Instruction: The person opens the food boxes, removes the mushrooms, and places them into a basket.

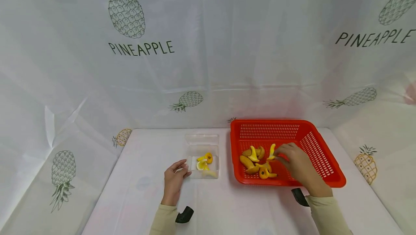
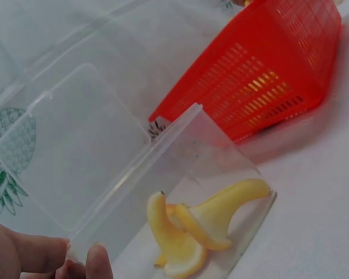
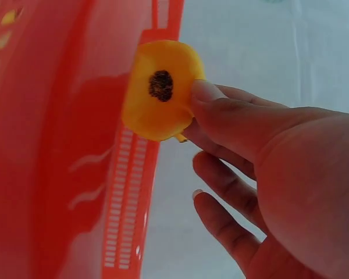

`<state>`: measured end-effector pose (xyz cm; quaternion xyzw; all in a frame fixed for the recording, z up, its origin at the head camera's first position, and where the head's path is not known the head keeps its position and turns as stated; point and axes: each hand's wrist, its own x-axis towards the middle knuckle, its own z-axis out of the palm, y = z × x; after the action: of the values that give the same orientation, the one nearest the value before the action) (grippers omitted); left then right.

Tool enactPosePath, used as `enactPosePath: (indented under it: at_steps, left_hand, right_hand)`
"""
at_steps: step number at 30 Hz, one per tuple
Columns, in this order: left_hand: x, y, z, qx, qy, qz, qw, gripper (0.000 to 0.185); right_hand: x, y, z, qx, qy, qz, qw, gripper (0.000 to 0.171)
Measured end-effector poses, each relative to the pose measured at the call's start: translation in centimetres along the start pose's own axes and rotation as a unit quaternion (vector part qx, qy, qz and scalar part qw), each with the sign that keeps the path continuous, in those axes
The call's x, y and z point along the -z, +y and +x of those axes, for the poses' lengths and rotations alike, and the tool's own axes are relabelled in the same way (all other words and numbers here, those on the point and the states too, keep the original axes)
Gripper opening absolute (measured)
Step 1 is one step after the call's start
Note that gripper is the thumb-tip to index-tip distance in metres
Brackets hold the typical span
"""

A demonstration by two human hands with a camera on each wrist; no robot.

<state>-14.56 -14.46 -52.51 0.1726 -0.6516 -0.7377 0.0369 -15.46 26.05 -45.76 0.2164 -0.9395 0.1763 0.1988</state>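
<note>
My left hand (image 1: 175, 180) is at the left edge of a small clear plastic box (image 1: 191, 174), thumb and finger pinching its wall. The box's lid (image 1: 202, 139) is folded back. Inside lie several yellow mushrooms (image 2: 221, 215) with trumpet-shaped stems. My right hand (image 1: 295, 162), over the red basket, pinches a yellow mushroom (image 3: 163, 64) between thumb and fingers. That mushroom's round cap has a dark centre in the right wrist view. The other fingers of this hand are spread loosely. Below the hand, more mushrooms (image 1: 254, 154) lie in the basket, mostly on its left side.
A red perforated basket (image 1: 328, 162) stands right of the box, with a gap of table between them. A white cloth with pineapple prints covers the table (image 1: 130, 199) and rises as a backdrop (image 1: 227, 47) behind it. Brownish-yellow pieces (image 1: 247, 162) lie among the mushrooms.
</note>
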Motion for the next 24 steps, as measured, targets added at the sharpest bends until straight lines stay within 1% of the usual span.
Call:
enactPosePath:
  at_steps: [4, 8, 14, 17, 21, 24]
  left_hand:
    - [0.0, 0.0, 0.0, 0.001, -0.002, -0.002, 1.0, 0.036]
    - [0.0, 0.0, -0.1, 0.002, -0.001, -0.006, 1.0, 0.036]
    - [0.0, -0.1, 0.1, -0.002, -0.003, -0.011, 0.9999, 0.036]
    - [-0.1, -0.1, 0.1, -0.001, -0.001, -0.008, 1.0, 0.036]
    - [-0.1, -0.1, 0.0, -0.001, -0.001, -0.009, 1.0, 0.035]
    - [-0.1, -0.1, 0.1, -0.001, -0.001, -0.014, 0.9999, 0.035]
  right_hand:
    - [0.3, 1.0, -0.3, -0.022, -0.031, 0.001, 0.999, 0.025]
    - [0.5, 1.5, -0.4, -0.033, -0.053, 0.005, 0.998, 0.024]
    - [0.3, 1.1, -0.4, -0.034, -0.068, 0.012, 0.997, 0.022]
    - [0.0, 0.1, -0.1, -0.019, -0.067, 0.012, 0.997, 0.023]
    - [-0.7, -2.0, 0.9, 0.022, -0.055, 0.014, 0.998, 0.027]
    - [-1.6, -3.8, 1.8, 0.052, -0.041, 0.027, 0.997, 0.031]
